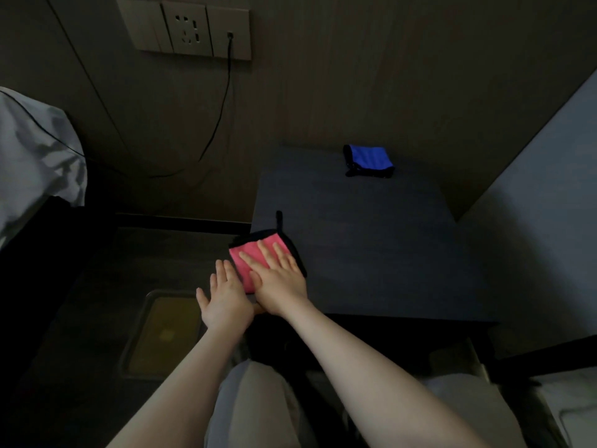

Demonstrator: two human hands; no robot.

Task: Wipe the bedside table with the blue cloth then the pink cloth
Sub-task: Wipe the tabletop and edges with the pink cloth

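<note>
Pink cloth (250, 258) sits at the near left corner of the dark worktop (371, 240), folded flat, its black trim and a small black hanging loop pointing away from me. My right hand (277, 278) lies flat on it, fingers straight and spread, pressing down with nothing clenched. My left hand (224, 299) is just beside it at the worktop's left edge, fingers straight too, its fingertips touching the cloth's left border; this grip is likewise released and holds nothing. The two hands touch near the wrists.

Well apart from them, toward the far side of the worktop close to the wall, I see the blue cloth (368, 160), bunched and lying by itself, black edging showing along its near side.

On the wall above and to the left is a socket panel (184, 27), with a black cable (223, 101) plugged in and hanging down. White bedding (35, 150) shows at the left edge. Below the left hand, on the floor, lies a yellowish rectangular tray (164, 334); I cannot tell what it is.
</note>
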